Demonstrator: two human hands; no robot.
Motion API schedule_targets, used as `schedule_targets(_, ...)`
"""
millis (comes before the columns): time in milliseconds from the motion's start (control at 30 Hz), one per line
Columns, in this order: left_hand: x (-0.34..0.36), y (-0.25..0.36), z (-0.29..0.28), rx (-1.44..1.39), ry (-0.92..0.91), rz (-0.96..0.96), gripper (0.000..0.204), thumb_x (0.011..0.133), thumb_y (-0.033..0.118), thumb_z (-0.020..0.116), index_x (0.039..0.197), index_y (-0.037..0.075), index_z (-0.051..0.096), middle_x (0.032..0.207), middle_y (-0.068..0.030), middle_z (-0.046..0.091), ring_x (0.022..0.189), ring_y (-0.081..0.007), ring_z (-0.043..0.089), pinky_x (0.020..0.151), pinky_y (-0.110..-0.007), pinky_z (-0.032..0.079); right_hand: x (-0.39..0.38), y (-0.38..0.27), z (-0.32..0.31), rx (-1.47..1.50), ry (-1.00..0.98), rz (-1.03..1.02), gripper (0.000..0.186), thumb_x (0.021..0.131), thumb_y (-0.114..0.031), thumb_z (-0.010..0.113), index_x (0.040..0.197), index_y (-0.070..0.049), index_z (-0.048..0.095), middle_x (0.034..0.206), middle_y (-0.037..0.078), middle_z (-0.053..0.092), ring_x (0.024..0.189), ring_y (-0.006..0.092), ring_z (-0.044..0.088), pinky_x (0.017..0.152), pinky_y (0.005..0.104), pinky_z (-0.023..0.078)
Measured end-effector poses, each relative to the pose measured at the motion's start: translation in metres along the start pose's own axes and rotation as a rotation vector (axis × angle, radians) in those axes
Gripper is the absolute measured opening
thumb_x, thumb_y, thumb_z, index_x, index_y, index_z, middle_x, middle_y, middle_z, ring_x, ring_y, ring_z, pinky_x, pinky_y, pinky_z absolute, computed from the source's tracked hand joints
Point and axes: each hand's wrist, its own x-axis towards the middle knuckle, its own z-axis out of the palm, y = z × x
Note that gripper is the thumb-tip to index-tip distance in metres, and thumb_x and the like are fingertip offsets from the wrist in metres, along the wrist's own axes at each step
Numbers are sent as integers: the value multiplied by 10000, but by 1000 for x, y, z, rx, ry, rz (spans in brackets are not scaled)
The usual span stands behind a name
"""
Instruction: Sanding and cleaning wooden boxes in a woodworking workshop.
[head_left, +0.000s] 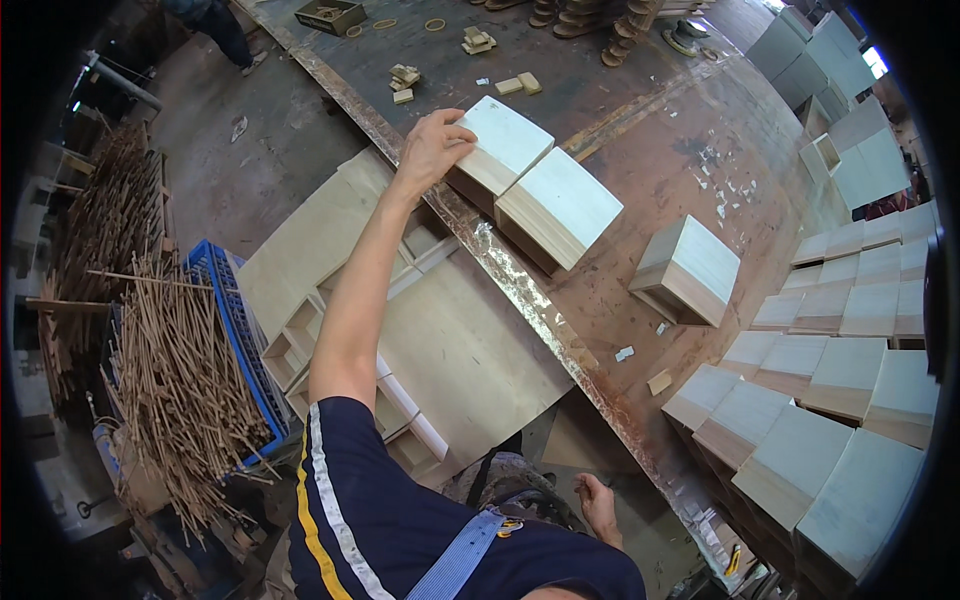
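Observation:
My left hand (437, 150) grips the upper left end of a pale wooden box (505, 135) on the worktable, fingers over its edge. A second box (560, 200) sits against it, toward the lower right. Further right, a third box (690, 265) stands apart. My right hand (597, 505) hangs low beside my body, below the table edge, fingers loosely curled, with nothing seen in them.
Stacked boxes (800, 440) line the right side. Small blocks (515, 85) and a bin (328, 18) lie at the back. Plywood with shallow compartments (470, 370) is below the table's near edge (545, 330). A blue crate (225, 310) of sticks stands left. Another person's legs (225, 45) show top left.

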Motion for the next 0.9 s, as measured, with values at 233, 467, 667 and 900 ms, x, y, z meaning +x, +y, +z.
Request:
schedule_targets(233, 1, 11, 9, 184, 165, 230, 80, 685, 141, 604, 719, 69, 606, 912, -54, 566, 849, -251, 538, 724, -350, 436, 5, -7, -5, 10, -8, 27, 221, 765, 25, 476, 966, -30, 551, 849, 133, 618, 780, 230, 614, 684, 304, 471)
schedule_targets(467, -6, -12, 31, -13, 445, 15, 102, 792, 118, 500, 793, 26, 543, 794, -70, 527, 761, -221, 521, 670, -338, 417, 4, -3, -7, -6, 7, 27, 206, 780, -3, 478, 970, -38, 550, 849, 139, 618, 798, 261, 606, 699, 317, 465)
schedule_targets(667, -28, -51, -3, -440, 497, -838, 152, 811, 149, 491, 894, 30, 536, 819, -82, 525, 756, -188, 506, 749, -327, 399, 0, 1, -12, -10, 29, 19, 196, 783, -22, 489, 967, -45, 553, 839, 140, 619, 787, 271, 606, 689, 330, 466)
schedule_targets(900, -20, 5, 7, 159, 372, -162, 358, 677, 150, 621, 1026, 122, 543, 1038, -129, 483, 998, -265, 451, 838, -353, 370, 4, 11, -3, -19, 7, 13, 193, 779, -37, 502, 965, -42, 554, 827, 149, 614, 780, 289, 603, 677, 343, 467)
